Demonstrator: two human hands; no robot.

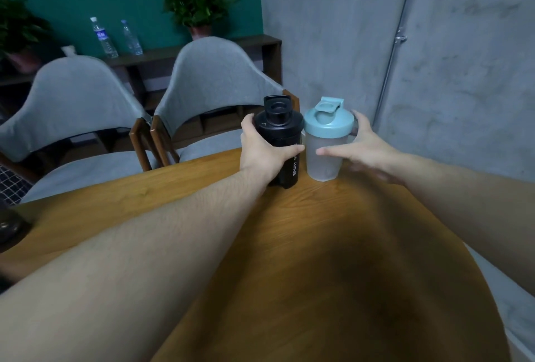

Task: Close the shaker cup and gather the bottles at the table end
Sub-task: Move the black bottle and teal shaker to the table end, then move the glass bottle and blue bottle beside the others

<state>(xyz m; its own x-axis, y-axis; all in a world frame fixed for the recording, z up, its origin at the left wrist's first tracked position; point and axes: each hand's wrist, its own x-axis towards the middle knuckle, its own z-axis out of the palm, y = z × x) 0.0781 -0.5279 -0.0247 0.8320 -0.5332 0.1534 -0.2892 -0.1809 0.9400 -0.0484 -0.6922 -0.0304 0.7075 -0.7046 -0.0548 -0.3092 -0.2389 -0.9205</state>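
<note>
2 bottles upright at the far table end, 1 hand on each.
Left hand [260, 147] wraps the black bottle [282, 133]. Right hand [364, 144] curls round the shaker cup [324, 162] just right of it on the table [318, 246]. Flip cap [330, 104] appears raised, above the right grip; right hand nearer.

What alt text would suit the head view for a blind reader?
The left hand grips a black bottle and the right hand holds a teal-lidded shaker cup, upright side by side at the far end of a wooden table. Two grey chairs stand beyond.
</note>
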